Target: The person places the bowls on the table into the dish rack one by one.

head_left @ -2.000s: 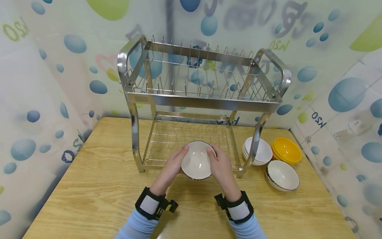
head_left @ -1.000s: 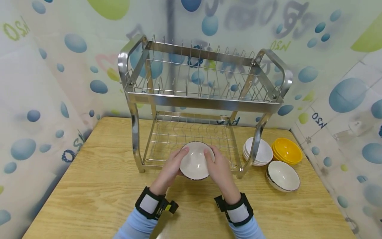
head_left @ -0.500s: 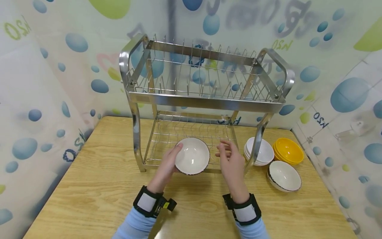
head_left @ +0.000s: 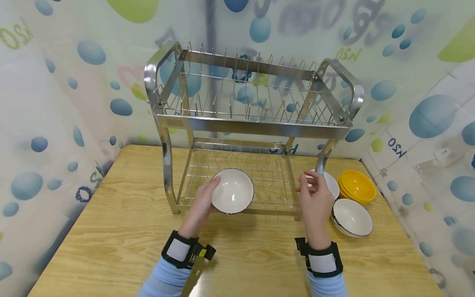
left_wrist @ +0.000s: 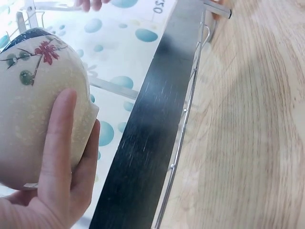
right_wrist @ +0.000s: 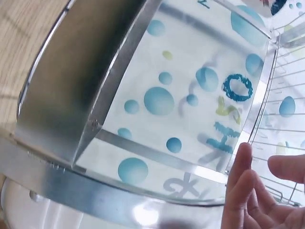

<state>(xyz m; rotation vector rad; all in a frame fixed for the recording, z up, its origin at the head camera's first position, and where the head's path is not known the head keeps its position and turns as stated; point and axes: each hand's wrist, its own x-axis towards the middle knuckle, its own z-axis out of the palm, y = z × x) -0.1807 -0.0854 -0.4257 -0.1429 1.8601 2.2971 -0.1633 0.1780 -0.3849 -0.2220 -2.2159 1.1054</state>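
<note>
My left hand (head_left: 200, 204) grips a cream bowl (head_left: 232, 191) with a thin dark rim by its left side, thumb at the rim. The bowl is held in front of the lower shelf of a two-tier metal dish rack (head_left: 252, 126), its inside facing up toward the head camera. In the left wrist view the bowl's outside (left_wrist: 24, 129) shows a painted red flower, with fingers spread along it. My right hand (head_left: 316, 202) holds nothing, its fingers loosely bent beside the rack's right front leg. The right wrist view shows a gap between its thumb and fingers (right_wrist: 240, 183).
Right of the rack stand stacked white bowls (head_left: 331, 185), partly hidden by my right hand. Beside them are stacked yellow bowls (head_left: 357, 185) and, nearer, a cream bowl with a dark rim (head_left: 351, 218). All rest on the wooden table (head_left: 111, 247).
Both hands held the bowl earlier. My right hand has let go and moved right toward the white bowls. The left hand has carried the bowl slightly left.
</note>
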